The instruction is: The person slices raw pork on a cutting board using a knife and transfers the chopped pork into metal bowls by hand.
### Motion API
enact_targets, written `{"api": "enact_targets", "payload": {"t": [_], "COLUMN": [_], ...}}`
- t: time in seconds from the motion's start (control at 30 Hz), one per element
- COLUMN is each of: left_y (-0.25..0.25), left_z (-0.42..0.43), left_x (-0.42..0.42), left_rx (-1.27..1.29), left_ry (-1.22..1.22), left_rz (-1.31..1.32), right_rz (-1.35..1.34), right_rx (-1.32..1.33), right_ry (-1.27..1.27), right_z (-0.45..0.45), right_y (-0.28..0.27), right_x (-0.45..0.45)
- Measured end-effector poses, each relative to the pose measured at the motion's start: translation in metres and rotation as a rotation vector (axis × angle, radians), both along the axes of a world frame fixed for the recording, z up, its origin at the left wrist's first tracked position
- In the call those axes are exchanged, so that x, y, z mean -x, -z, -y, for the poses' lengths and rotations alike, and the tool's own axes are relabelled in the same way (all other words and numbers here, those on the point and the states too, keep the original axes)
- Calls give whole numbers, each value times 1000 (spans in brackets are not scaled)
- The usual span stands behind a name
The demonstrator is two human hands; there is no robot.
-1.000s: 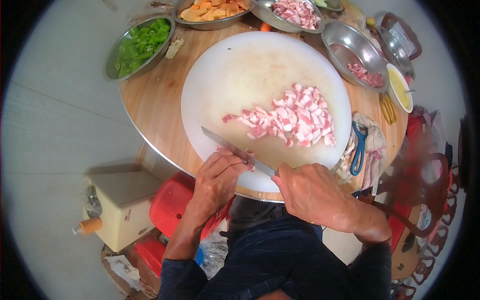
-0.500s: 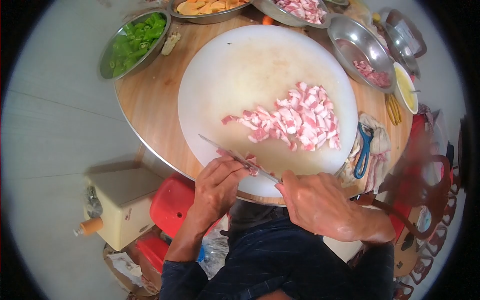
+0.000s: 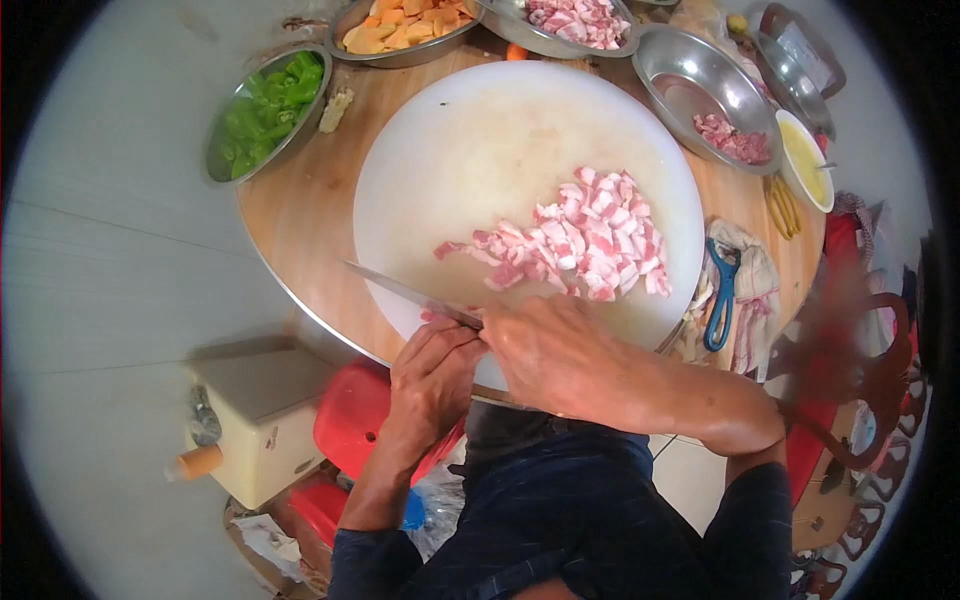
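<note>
My right hand [image 3: 545, 345] is wrapped round the handle of a knife [image 3: 395, 287], whose blade points up and left over the near edge of the white round cutting board [image 3: 430, 140]. Beside the blade, my left hand [image 3: 432, 370] has its fingers curled together on a piece of meat [image 3: 433, 314]; only a bit of that meat shows past the knife. Farther in on the board lies a pile of diced pink and white meat [image 3: 600, 230], with a thin tail of pieces stretching left.
Metal bowls with green peppers [image 3: 270, 110], orange slices [image 3: 405, 25] and meat [image 3: 580, 22] stand along the wooden table's [image 3: 290, 225] far side. Another bowl [image 3: 690, 75] holds some meat. Right of the board are blue-handled scissors [image 3: 720, 300] on a cloth [image 3: 752, 290] and a yellow-filled dish [image 3: 803, 160].
My right hand and the knife have moved left and slightly up, closer to my left hand. The whole view has shifted slightly. The meat pile looks the same.
</note>
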State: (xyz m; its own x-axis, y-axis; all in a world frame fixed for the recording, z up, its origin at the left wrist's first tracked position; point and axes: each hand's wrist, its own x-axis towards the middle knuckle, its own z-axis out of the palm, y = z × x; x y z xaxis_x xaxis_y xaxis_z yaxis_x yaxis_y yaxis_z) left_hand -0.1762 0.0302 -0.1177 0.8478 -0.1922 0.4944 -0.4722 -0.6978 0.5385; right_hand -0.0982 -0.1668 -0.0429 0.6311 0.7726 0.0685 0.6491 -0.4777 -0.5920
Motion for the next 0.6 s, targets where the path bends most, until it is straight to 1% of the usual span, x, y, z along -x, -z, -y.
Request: {"api": "enact_targets", "payload": {"t": [0.07,0.1,0.17,0.2,0.27,0.37,0.5,0.57,0.6], "left_y": [1,-1,-6,-5,-3,-5,-8,-5,-2], "left_z": [1,1,2,3,3,1,2,-1,-3], "left_x": [1,1,0,1,1,-2,-2,-2,0], "left_rx": [25,22,1,5,12,44,13,3,4], "left_ry": [-13,-22,3,-4,-20,42,47,58,53], "left_rz": [-4,-5,-28,-29,-31,-18,-30,-21,-18], "right_rz": [-127,-127,-205,-206,-229,-158,-47,-45,-41], "right_rx": [112,111,286,290,499,449,402,248,248], "right_ry": [18,9,-11,-18,67,120,210,315,310], "right_z": [13,23,47,56,68,72,65,61,61], "right_y": [-9,-18,-38,-42,-48,-43,-25,-21,-21], "right_x": [3,6,14,21,32,35,23,20,21]}}
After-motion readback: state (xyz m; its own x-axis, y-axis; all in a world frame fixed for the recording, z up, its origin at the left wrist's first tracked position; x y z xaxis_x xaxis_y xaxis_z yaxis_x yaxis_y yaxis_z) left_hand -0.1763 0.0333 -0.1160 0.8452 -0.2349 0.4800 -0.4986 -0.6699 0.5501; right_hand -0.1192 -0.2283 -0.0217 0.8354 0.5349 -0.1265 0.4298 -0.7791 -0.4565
